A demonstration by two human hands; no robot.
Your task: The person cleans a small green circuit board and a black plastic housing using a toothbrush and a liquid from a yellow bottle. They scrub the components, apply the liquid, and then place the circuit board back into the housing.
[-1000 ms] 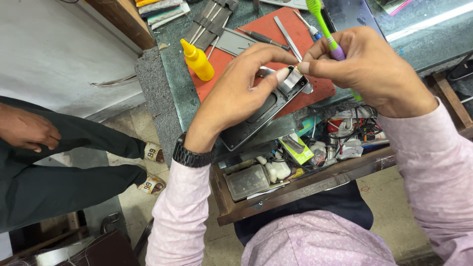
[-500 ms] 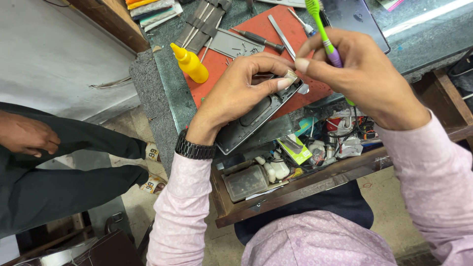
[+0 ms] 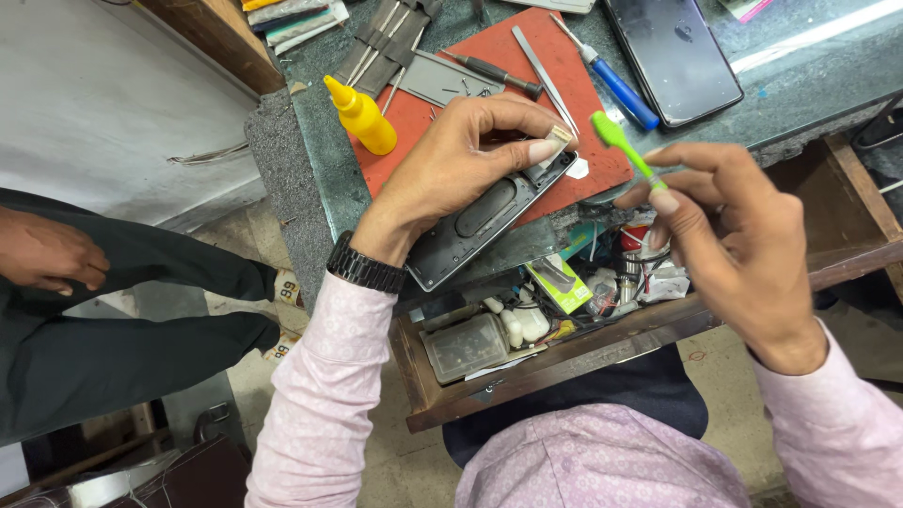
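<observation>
The left hand (image 3: 451, 155) pinches a small pale part at the corner of the opened phone (image 3: 489, 216) on the desk (image 3: 800, 71), the right hand (image 3: 743, 235) grips a green brush (image 3: 623, 146), and a slipped pinch could drop the part into the cluttered drawer (image 3: 564, 362).

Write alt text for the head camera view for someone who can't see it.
The left hand steadies an opened dark phone on a red mat while the right hand holds a green brush beside it. A yellow bottle stands nearby, above an open drawer of parts.
</observation>
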